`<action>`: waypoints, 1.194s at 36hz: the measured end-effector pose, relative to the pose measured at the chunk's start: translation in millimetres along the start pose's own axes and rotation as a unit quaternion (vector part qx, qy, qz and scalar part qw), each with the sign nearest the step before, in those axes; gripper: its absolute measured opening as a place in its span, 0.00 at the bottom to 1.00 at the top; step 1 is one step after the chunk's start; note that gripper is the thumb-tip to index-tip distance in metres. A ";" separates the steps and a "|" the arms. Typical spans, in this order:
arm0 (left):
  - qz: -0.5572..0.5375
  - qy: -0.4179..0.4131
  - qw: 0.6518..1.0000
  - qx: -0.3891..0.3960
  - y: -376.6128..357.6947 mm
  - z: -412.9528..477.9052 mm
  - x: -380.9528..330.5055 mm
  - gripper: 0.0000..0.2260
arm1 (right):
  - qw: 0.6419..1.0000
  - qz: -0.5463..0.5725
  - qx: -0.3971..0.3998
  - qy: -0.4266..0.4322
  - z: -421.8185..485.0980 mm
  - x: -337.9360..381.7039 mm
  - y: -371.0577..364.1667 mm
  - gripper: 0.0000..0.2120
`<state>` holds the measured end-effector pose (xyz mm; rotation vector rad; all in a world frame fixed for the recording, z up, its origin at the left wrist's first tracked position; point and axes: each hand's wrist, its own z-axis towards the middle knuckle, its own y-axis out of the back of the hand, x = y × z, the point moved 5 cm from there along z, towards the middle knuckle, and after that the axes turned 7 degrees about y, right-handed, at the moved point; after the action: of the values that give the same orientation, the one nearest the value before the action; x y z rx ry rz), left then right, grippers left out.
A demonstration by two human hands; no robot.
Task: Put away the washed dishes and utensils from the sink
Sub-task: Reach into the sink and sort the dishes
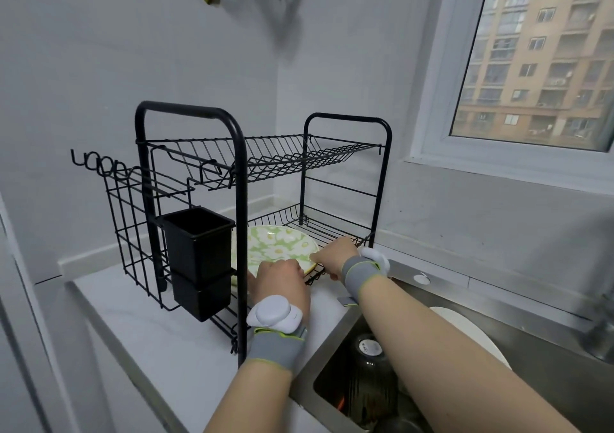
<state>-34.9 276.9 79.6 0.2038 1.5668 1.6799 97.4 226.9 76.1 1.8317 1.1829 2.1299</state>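
**Plate going into the lower tier of the rack**

The black two-tier dish rack (262, 180) stands on the pale desk (159, 329), just left of the steel sink (432, 303). Its upper shelf is bare, and so is the black utensil cup (198, 239) hung on its near-left side.

The step in hand looks like seating the first dish: a green plate with white flowers (275, 244) lies nearly flat in the lower basket, directly ahead of both sets of fingers. The left hand (282, 283) is curled at the plate's near edge; its fingers are hidden behind the knuckles and the rack post, so I cannot tell whether they grip the plate. The right hand (335, 254) pinches the plate's right rim, beside the basket's front wire.

Next, I judge, both hands must let go and pull clear of the wires, then reach back and down to the right into the sink, where a white plate (471, 333) leans on the wall and a dark ribbed cup (372, 362) sits upturned beside it.

The flowered plate is glossy, round, with a thin yellowish rim; likely slippery if wet.
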 end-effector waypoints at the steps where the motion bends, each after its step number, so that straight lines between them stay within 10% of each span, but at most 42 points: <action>1: -0.001 0.003 1.000 0.004 -0.2 0.4 0.2 0.11 | 1.000 -0.017 -0.008 0.006 0.1 -0.6 1.7 0.16; 13: 0.013 -0.005 1.000 0.005 -3.0 0.4 -1.2 0.12 | 0.976 -0.214 0.011 0.047 -6.2 10.4 -0.5 0.21; 43: -0.141 -0.197 0.969 0.047 -22.1 -36.3 -70.0 0.09 | 0.967 -0.231 -0.059 0.093 -86.3 -46.2 91.6 0.12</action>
<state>-1.3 202.2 79.8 0.3258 1.3057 1.2562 71.4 96.8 95.6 1.1792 1.3283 2.0700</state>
